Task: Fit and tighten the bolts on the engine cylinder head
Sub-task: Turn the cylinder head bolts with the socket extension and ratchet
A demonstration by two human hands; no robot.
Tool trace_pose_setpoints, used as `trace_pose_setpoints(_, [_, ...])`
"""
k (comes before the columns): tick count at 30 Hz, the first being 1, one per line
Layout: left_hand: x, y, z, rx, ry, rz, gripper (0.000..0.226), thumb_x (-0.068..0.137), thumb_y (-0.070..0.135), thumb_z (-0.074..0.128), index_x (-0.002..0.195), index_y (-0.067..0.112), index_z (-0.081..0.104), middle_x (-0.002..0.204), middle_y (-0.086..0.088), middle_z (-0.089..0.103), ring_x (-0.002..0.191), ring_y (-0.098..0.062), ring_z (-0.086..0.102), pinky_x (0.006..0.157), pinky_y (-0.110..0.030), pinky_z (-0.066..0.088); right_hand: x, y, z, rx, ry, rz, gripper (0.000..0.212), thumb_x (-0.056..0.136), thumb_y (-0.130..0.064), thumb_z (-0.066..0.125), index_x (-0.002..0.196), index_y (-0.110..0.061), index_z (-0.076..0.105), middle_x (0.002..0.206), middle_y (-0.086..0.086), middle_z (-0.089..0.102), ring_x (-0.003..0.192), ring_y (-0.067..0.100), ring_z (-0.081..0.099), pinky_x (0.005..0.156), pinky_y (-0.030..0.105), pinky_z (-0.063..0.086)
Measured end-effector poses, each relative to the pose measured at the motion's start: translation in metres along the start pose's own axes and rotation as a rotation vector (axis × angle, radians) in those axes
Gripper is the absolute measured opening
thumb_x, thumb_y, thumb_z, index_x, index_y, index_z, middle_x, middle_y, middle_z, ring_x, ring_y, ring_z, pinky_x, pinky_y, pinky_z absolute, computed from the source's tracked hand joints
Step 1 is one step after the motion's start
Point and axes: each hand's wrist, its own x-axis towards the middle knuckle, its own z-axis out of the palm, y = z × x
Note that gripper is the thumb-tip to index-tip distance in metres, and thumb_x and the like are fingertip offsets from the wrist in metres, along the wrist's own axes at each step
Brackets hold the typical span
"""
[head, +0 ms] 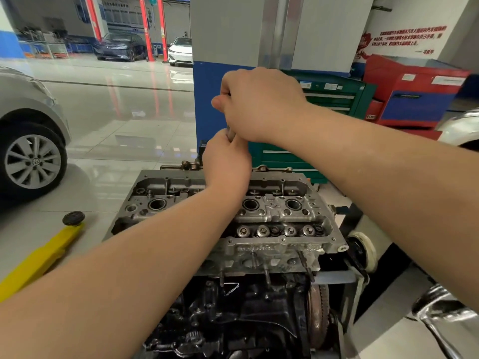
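The grey cylinder head (272,211) sits on a dark engine block (233,312) in front of me, its spark plug wells and valve springs exposed. Both my hands are stacked above the far middle of the head. My right hand (259,104) grips the top of an upright metal tool (230,134), of which only a short grey stretch shows between the hands. My left hand (225,159) grips the tool's shaft lower down. The tool's lower end and any bolt under it are hidden behind my left hand.
A yellow lift arm (44,255) with a black rubber pad (74,218) lies on the floor at left. A silver car's wheel (32,161) stands far left. Green (334,94) and red (414,92) tool cabinets stand behind the engine, by a blue-and-grey pillar (223,47).
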Motion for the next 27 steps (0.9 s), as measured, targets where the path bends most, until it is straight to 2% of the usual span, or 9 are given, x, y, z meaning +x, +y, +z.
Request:
trace_pose_setpoints(2, [0.001, -0.004, 0.002, 0.055, 0.025, -0.001, 0.030, 0.073, 0.035, 0.040, 0.066, 0.008, 0.049, 0.062, -0.018, 0.053, 0.059, -0.023, 0.039, 0.059, -0.040, 0.028, -0.001, -0.001, -0.002, 0.025, -0.008, 0.029, 0.030, 0.104, -0.044, 0.047, 0.113, -0.023, 0.066, 0.098, 0.000, 0.066, 0.088, 0.027, 0.059, 0.069, 0.036, 0.042])
trace_pose_setpoints(4, [0.000, -0.004, 0.005, 0.067, 0.054, -0.073, 0.023, 0.071, 0.031, 0.038, 0.049, 0.023, 0.037, 0.045, 0.006, 0.033, 0.058, -0.021, 0.028, 0.060, -0.040, 0.022, -0.001, -0.003, -0.002, 0.032, -0.020, 0.064, 0.025, 0.103, -0.041, 0.048, 0.099, -0.021, 0.063, 0.086, -0.001, 0.061, 0.084, 0.027, 0.058, 0.063, 0.033, 0.039])
trace_pose_setpoints(7, [0.000, -0.004, 0.010, 0.110, 0.129, -0.068, 0.032, 0.080, 0.023, 0.041, 0.051, 0.031, 0.032, 0.048, 0.011, 0.033, 0.050, -0.018, 0.027, 0.052, -0.034, 0.026, 0.002, -0.009, 0.001, 0.013, -0.021, 0.121, 0.031, 0.100, -0.033, 0.052, 0.073, -0.022, 0.043, 0.072, -0.003, 0.050, 0.077, 0.026, 0.056, 0.053, 0.030, 0.031])
trace_pose_setpoints(11, [0.012, -0.010, 0.006, 0.122, 0.115, -0.042, 0.035, 0.092, 0.018, 0.046, 0.059, 0.027, 0.037, 0.056, 0.007, 0.039, 0.052, -0.012, 0.036, 0.051, -0.028, 0.032, 0.009, -0.002, 0.008, 0.168, -0.015, 0.087, 0.026, 0.102, -0.047, 0.052, 0.098, -0.025, 0.064, 0.091, -0.006, 0.062, 0.088, 0.020, 0.059, 0.063, 0.032, 0.042])
trace_pose_setpoints(14, [0.021, -0.010, 0.006, 0.141, 0.051, -0.058, 0.044, 0.097, 0.016, 0.049, 0.055, 0.020, 0.036, 0.052, 0.001, 0.034, 0.059, -0.024, 0.037, 0.057, -0.038, 0.032, 0.011, 0.004, 0.017, 0.808, -0.067, 0.079, 0.027, 0.096, -0.045, 0.068, 0.102, -0.019, 0.072, 0.097, -0.009, 0.068, 0.093, 0.011, 0.064, 0.080, 0.032, 0.051])
trace_pose_setpoints(18, [0.022, -0.013, 0.006, 0.206, 0.024, -0.040, 0.049, 0.096, 0.026, 0.051, 0.047, 0.026, 0.045, 0.047, 0.007, 0.037, 0.054, -0.022, 0.036, 0.057, -0.038, 0.033, 0.021, 0.003, 0.031, 1.593, -0.235, 0.126, 0.033, 0.101, -0.034, 0.065, 0.085, -0.005, 0.066, 0.086, 0.015, 0.070, 0.084, 0.031, 0.072, 0.075, 0.042, 0.060])
trace_pose_setpoints(21, [0.017, -0.013, 0.001, 0.230, 0.013, 0.020, 0.026, 0.103, 0.017, 0.046, 0.082, 0.015, 0.062, 0.067, 0.004, 0.047, 0.066, -0.023, 0.045, 0.057, -0.028, 0.038, 0.029, 0.004, 0.037, 1.690, -0.392, 0.095, 0.049, 0.103, -0.035, 0.057, 0.062, -0.008, 0.053, 0.061, 0.013, 0.055, 0.059, 0.028, 0.056, 0.057, 0.031, 0.049])
trace_pose_setpoints(23, [0.022, -0.013, 0.001, 0.156, 0.037, -0.003, 0.024, 0.100, 0.007, 0.044, 0.097, -0.001, 0.067, 0.071, -0.007, 0.054, 0.064, -0.022, 0.044, 0.056, -0.034, 0.034, 0.032, 0.010, 0.037, 1.734, -0.502, 0.093, 0.054, 0.102, -0.033, 0.055, 0.054, -0.012, 0.041, 0.051, 0.008, 0.039, 0.050, 0.023, 0.036, 0.052, 0.029, 0.036])
trace_pose_setpoints(27, [0.013, -0.005, 0.000, 0.324, -0.015, 0.038, 0.027, 0.093, -0.007, 0.042, 0.070, 0.006, 0.044, 0.063, -0.007, 0.037, 0.056, -0.021, 0.028, 0.053, -0.035, 0.018, 0.034, 0.012, 0.030, 1.615, -0.658, 0.055, 0.051, 0.089, -0.030, 0.059, 0.049, -0.018, 0.029, 0.044, 0.001, 0.023, 0.045, 0.019, 0.019, 0.056, 0.036, 0.013])
